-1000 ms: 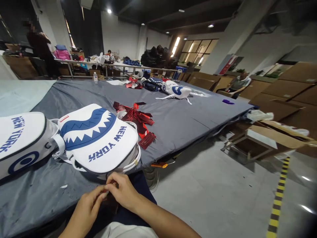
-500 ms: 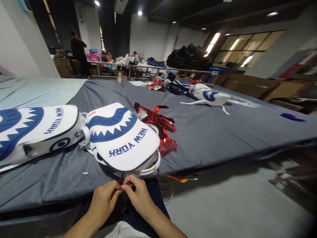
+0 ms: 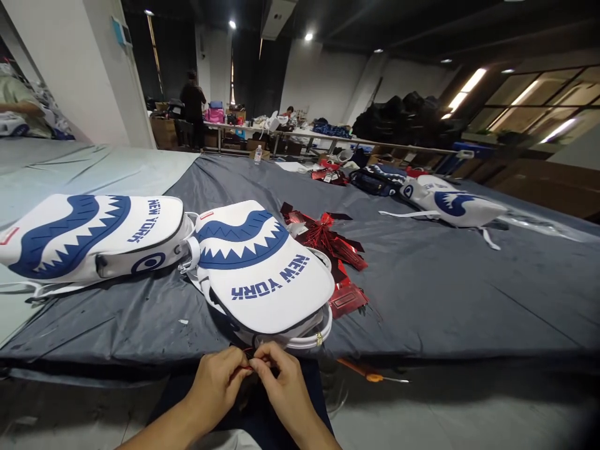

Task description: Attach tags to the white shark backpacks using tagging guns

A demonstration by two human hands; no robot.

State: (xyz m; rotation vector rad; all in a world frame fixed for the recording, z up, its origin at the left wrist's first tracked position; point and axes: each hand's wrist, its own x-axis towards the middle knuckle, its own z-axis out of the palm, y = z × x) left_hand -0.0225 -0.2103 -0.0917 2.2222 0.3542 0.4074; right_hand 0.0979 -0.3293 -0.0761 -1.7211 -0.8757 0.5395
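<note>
My left hand [image 3: 216,382] and my right hand [image 3: 282,385] meet fingertip to fingertip just below the table's near edge, pinching a small red piece [image 3: 248,364] between them; what it is stays too small to tell. Right above the hands a white backpack [image 3: 257,271] with a blue shark-mouth print and "NEW YORK" lettering lies flat and overhangs the edge. A second backpack of the same kind [image 3: 94,235] lies to its left, touching it.
Red shiny tags [image 3: 334,242] lie in a heap right of the near backpack on the grey table cover [image 3: 445,294]. Another shark backpack [image 3: 452,203] and dark bags lie far right. An orange-handled tool [image 3: 370,376] sticks out under the edge. People stand at far tables.
The view has swung left, so the floor and cardboard on the right have dropped out. My hands stay together at the table edge, working the small red piece.
</note>
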